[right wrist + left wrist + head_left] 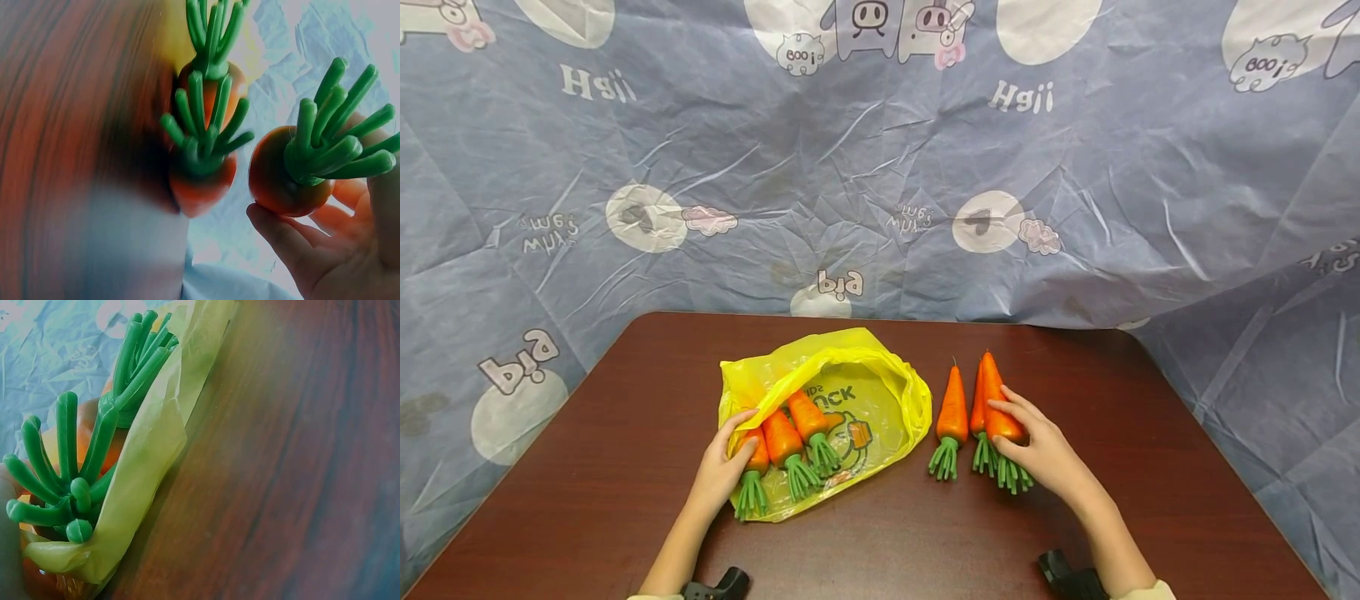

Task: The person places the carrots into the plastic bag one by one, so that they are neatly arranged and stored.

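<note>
A yellow plastic bag (880,392) lies with its mouth spread, three orange carrots with green stubby tops inside. At its left edge my left hand (722,462) holds the leftmost carrot (758,454), fingers over the bag's rim and thumb on the carrot's side. The middle carrot (782,433) and another carrot (808,412) lie beside it. On the right, my right hand (1045,446) grips a carrot (269,169) between thumb and fingers. In the right wrist view this carrot stands higher off the table than two other carrots, one of them nearer (203,181).
A lone carrot (952,408) lies between the bag and the right hand, and another carrot (977,412) is partly hidden behind the gripped one. The brown wooden table (880,550) meets a blue printed cloth (865,208) at its back edge.
</note>
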`<state>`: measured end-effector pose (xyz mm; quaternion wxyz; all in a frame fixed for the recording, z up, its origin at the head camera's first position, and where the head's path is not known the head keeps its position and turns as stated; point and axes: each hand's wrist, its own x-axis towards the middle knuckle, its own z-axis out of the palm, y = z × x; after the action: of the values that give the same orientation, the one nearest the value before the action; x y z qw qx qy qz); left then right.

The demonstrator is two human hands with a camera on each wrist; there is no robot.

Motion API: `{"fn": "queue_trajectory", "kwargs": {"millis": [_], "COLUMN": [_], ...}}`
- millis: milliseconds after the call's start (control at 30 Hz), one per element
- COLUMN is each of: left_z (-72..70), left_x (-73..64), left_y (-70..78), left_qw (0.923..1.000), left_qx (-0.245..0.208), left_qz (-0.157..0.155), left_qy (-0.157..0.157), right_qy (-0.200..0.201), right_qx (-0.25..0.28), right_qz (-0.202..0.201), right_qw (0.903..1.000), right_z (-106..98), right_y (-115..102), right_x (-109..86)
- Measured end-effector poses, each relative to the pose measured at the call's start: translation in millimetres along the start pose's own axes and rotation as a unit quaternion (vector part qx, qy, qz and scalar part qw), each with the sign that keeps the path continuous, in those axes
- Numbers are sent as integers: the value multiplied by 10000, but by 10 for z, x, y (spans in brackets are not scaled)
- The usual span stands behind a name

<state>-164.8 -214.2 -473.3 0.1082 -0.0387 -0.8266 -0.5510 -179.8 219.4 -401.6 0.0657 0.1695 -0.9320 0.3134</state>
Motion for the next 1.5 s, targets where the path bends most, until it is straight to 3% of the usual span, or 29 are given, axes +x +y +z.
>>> {"fn": "queue_trajectory", "kwargs": {"millis": [733,1200,1500], "left_z": [-15,-2,2], "left_x": [28,18,13], "left_y": [25,5,6], "left_qw": [10000,10000,9999], "left_qx": [61,-73,-77], "left_qz": [75,33,49], "left_qy": [23,37,46], "right_qy": [-631,-1421,-1367], "right_qx": [361,659,595], "right_qz": [-428,-621,-777], "right_qw": [9964,9857,9858], "right_z": [245,394,402], "right_y": [-455,-675,-740], "right_x": [-33,-63,-88]}}
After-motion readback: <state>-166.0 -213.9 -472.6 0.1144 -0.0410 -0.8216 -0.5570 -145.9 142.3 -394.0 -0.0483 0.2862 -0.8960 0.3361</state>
